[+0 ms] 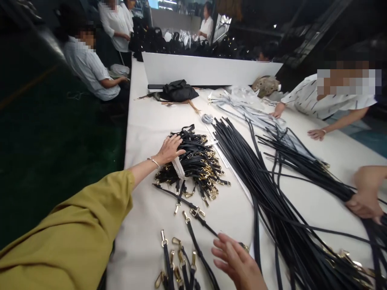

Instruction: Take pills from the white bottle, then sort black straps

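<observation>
Loose straps: several short black straps (193,238) with gold clips (163,237) lie at the near edge of view, on the pale table (145,133).
Right hand: the right hand (238,262) is just beside them, fingers stretched out and the grip wide; a bit of gold metal shows just behind it.
Sleeve: an olive sleeve (81,221) covers the left arm, with 1 bracelet (154,162) at the wrist.
Left hand: the left hand (169,150) lies on the strap pile, fingers extended and thumb apart, a wide grip.
Strap pile: the heap of short black straps (196,171) sits left of the long straps, gold ends mostly to the right, a white band (179,167) across it.
Long straps: a thick spread of long black straps (250,165) runs diagonally down the table.
Right edge: another person's hand (367,203) is closed around more black straps.
Farther: pale strips (238,108) lie near a co-worker in a patterned shirt (314,100); black cloth (180,90) lies before a white board (211,68).
Left background: 1 person in a light shirt (87,66) sits beside the table.
</observation>
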### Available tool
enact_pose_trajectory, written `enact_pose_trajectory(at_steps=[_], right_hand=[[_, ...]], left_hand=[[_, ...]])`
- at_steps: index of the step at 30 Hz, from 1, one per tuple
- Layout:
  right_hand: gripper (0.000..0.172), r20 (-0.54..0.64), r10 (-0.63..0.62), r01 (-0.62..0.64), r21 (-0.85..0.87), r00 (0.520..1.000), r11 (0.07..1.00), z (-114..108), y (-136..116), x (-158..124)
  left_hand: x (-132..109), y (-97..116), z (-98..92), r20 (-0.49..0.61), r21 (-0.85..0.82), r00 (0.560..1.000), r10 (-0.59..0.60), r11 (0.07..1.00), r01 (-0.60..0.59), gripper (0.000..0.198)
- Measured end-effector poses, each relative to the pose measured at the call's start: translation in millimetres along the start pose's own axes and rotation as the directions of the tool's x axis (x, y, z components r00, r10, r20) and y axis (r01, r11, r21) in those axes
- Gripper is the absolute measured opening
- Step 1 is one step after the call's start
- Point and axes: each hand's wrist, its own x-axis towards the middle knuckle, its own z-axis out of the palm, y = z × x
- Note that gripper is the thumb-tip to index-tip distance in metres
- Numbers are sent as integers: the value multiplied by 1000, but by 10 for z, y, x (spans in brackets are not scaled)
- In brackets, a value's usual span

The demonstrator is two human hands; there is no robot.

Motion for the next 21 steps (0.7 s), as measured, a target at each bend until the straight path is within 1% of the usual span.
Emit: enact_pose_trajectory(at_steps=[2, 4, 6, 7, 9, 11, 13, 15, 17, 19, 21], right_hand=[[85, 98, -4, -10, 138, 995, 990, 411, -111, 259], [88, 154, 13, -55, 272, 988, 961, 713, -199, 569], [89, 155, 54, -107, 365, 987, 925, 922, -266, 885], [87, 143, 76, -127, 398, 987, 908, 1003, -295, 1030], [79, 135, 118, -167, 443, 984, 881, 1143, -352, 1274], [73, 146, 136, -189, 464, 980, 866, 1279, -409, 1435], [65, 134, 120, -170, 484, 984, 858, 1419, -464, 1510], [58, 80, 89, -118, 522, 993, 845, 1543, -514, 1514], [57, 43, 55, -70, 578, 998, 813, 1625, -556, 1474], [58, 33, 3, -23, 637, 999, 770, 1649, -589, 1421], [56, -36, -58, 67, 655, 998, 753, 1619, -607, 1381]], left_hand=[[36, 214, 92, 8, -22, 993, 118, 993, -118, 61], [43, 406, 194, 13, -34, 985, 171, 985, -171, 66], [39, 544, 276, 4, -35, 985, 171, 985, -170, 75], [38, 590, 302, -2, -35, 986, 166, 986, -166, 79], [40, 646, 316, -6, -34, 986, 164, 986, -164, 83], [34, 679, 290, 10, -35, 985, 170, 985, -169, 81], [0, 713, 248, 37, -51, 983, 181, 983, -179, 77], [-78, 754, 211, 61, -93, 976, 211, 974, -205, 73], [-204, 800, 187, 66, -152, 963, 260, 957, -248, 70], [-362, 852, 179, 64, -204, 945, 321, 931, -302, 65], [-533, 915, 187, 64, -241, 922, 383, 902, -358, 61]])
